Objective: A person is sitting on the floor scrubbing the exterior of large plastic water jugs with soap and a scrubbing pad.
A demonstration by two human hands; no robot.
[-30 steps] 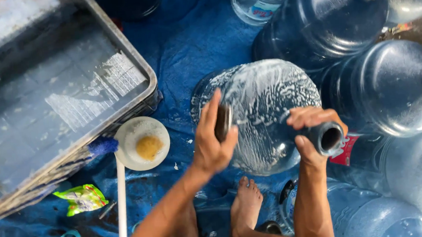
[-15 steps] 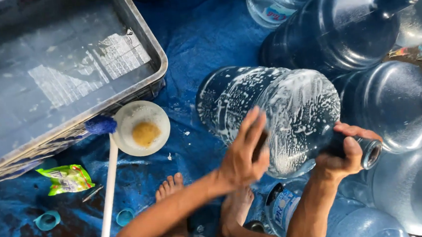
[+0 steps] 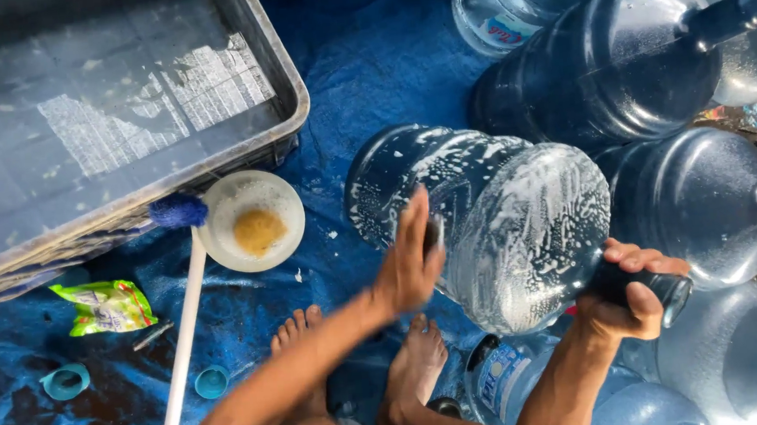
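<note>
A large clear-blue water jug (image 3: 503, 221) lies on its side on the blue tarp, streaked with white soap foam. My right hand (image 3: 629, 297) grips its neck at the lower right. Pressed flat against the jug's near side, my left hand (image 3: 411, 268) holds a small dark scrubber that is blurred by motion. My bare feet (image 3: 407, 370) rest on the tarp just below the jug.
Several other big blue jugs (image 3: 617, 63) crowd the right side. A grey plastic tub (image 3: 115, 124) of water fills the upper left. A white bowl (image 3: 250, 221) with yellow paste, a white-handled brush (image 3: 182, 324), a green packet (image 3: 105, 307) and small teal caps (image 3: 66, 382) lie on the tarp.
The soapy jug has been tipped and turned, its neck now lower right. My left hand has slid across its side, scrubbing. The view has shifted too.
</note>
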